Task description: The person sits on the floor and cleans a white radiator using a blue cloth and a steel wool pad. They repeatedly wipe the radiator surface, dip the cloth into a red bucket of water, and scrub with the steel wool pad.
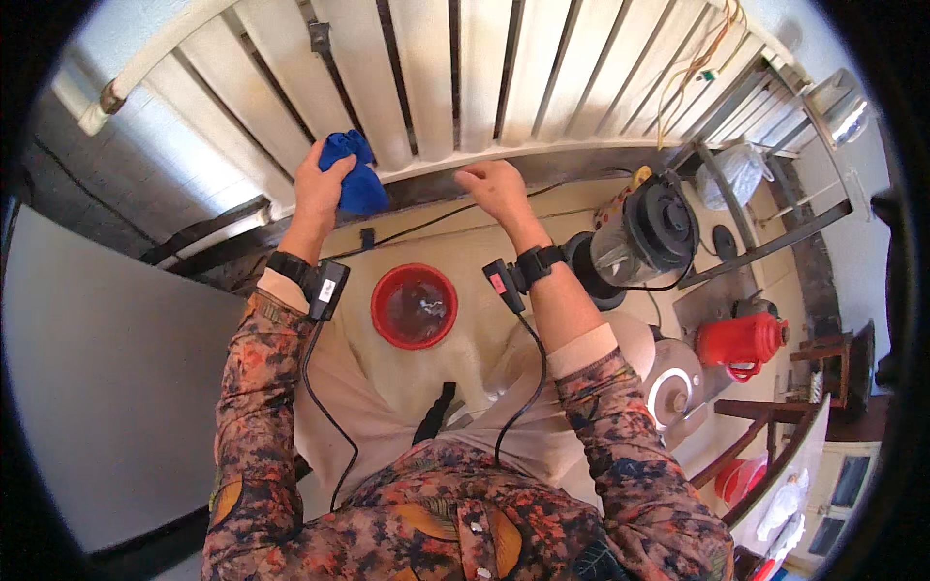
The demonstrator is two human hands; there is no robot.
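Observation:
My left hand (320, 181) grips a blue cloth (356, 178) at the lower edge of a white column radiator (429, 87). To its right, my right hand (495, 187) is held just below the radiator's bottom rail with its fingers curled. Nothing shows in that hand, though its palm side is hidden. Between my forearms, a red plastic basin (375, 305) with dark, murky water in it stands on the floor. Each wrist wears a black strap with a small cabled device.
Right of my right forearm stand a blender-like appliance (632, 236) with a dark lid, a metal rack (770, 250), a red thermos jug (737, 341) and a round lid (672, 385). A grey panel (116, 363) stands at the left. A black cable (429, 224) runs along the floor below the radiator.

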